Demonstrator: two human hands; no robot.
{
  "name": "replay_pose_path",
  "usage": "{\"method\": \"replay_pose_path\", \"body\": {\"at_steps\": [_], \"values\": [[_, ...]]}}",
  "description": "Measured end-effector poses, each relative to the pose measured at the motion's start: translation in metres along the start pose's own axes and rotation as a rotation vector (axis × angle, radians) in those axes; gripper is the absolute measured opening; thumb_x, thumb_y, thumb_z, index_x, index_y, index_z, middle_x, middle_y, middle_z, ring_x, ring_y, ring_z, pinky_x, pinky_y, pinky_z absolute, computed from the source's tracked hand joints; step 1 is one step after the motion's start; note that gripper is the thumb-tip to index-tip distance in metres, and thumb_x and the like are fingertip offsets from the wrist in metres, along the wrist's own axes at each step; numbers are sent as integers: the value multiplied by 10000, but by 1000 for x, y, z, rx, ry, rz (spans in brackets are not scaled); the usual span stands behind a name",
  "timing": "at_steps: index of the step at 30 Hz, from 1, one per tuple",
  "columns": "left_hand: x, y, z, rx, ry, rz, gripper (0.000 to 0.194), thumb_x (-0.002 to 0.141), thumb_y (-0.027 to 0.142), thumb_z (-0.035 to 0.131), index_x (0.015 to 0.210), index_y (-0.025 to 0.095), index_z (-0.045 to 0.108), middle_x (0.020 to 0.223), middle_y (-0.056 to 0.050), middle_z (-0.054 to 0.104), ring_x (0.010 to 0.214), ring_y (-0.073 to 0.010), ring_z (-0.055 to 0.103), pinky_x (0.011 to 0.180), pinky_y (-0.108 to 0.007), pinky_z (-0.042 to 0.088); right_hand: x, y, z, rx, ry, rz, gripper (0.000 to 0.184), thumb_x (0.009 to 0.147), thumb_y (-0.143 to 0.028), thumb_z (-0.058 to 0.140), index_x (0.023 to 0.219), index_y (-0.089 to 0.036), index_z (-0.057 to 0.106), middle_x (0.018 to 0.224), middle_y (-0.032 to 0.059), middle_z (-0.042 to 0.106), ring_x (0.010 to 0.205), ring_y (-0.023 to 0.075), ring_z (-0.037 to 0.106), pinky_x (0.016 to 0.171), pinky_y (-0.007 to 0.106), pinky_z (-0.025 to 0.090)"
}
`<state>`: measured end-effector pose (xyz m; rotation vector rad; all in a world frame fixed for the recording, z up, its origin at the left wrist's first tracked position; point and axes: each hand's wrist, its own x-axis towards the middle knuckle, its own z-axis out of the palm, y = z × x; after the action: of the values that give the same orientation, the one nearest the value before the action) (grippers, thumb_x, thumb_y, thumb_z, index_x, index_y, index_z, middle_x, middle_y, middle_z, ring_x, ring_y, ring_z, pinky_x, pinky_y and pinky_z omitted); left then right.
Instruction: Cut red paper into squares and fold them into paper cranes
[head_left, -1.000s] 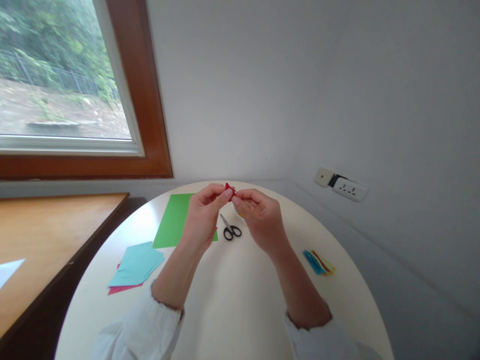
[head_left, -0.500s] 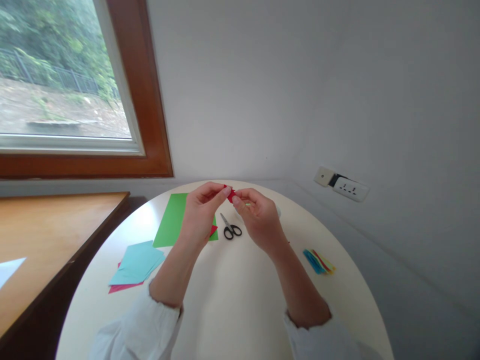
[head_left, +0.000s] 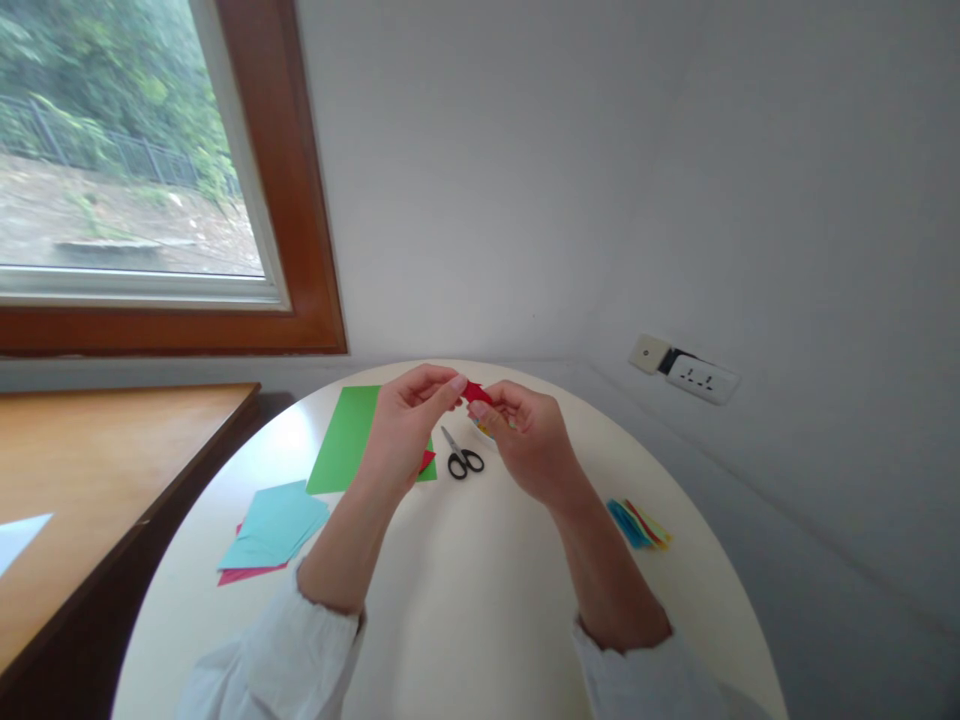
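Note:
A small piece of red paper (head_left: 477,393) is held up between my two hands over the far part of the table. My left hand (head_left: 409,420) pinches its left end between thumb and fingers. The thumb and fingers of my right hand (head_left: 529,435) grip its right end. Below and between the hands, scissors (head_left: 460,455) with black handles lie on the table. A green sheet (head_left: 343,440) sits under and left of my left hand, with another red paper piece (head_left: 427,460) on it, partly hidden by that hand. Something multicoloured (head_left: 484,428) shows partly behind my right hand.
On the round white table (head_left: 457,620), light blue sheets (head_left: 274,525) overlap a pink sheet (head_left: 251,576) at left. Blue, red and yellow paper strips (head_left: 637,523) lie at right. A wooden desk (head_left: 112,450) stands at left; the wall bears a socket (head_left: 701,378).
My right hand has shifted slightly right, and more of the red paper shows between the fingers. The multicoloured thing behind that hand shows more. My left hand has barely moved.

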<state>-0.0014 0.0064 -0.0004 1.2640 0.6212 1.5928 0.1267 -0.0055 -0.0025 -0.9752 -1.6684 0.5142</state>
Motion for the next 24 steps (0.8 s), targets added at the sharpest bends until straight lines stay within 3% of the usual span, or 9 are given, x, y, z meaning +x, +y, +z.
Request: {"method": "replay_pose_path", "body": {"at_steps": [8, 13, 19, 22, 24], "values": [[0, 5, -1, 2, -4, -14, 79, 621, 228, 699, 613, 164, 652, 565, 22, 602, 578, -92, 520, 606, -224, 419, -1, 0, -2, -40, -24, 20, 179, 770, -293, 536, 680, -156, 608, 612, 11, 600, 576, 131, 515, 580, 279, 408], [1, 3, 0, 15, 24, 0, 73, 627, 223, 693, 610, 163, 656, 577, 17, 616, 579, -91, 530, 608, -223, 420, 2, 4, -1, 127, -29, 97, 182, 721, -333, 597, 685, -159, 639, 646, 20, 637, 594, 135, 553, 580, 266, 432], [2, -1, -1, 23, 57, 54, 84, 645, 244, 702, 636, 168, 667, 611, 2, 657, 609, -108, 576, 637, -239, 448, 4, 6, -1, 170, 93, 141, 217, 686, -372, 635, 648, -160, 617, 591, 6, 612, 547, 123, 534, 531, 243, 422], [2, -2, -2, 46, 119, 94, 100, 650, 257, 711, 646, 167, 668, 625, -2, 670, 610, -115, 594, 657, -254, 470, 4, 4, -1, 118, 203, 111, 246, 681, -385, 649, 600, -170, 562, 530, -25, 541, 489, 99, 474, 481, 226, 384], [2, -2, -1, 77, 163, 130, 112, 654, 268, 714, 657, 164, 672, 647, -10, 682, 628, -126, 612, 678, -266, 485, 3, 1, 0, 132, 209, 88, 246, 690, -382, 640, 598, -174, 545, 526, -33, 521, 481, 93, 458, 472, 222, 375]]}}
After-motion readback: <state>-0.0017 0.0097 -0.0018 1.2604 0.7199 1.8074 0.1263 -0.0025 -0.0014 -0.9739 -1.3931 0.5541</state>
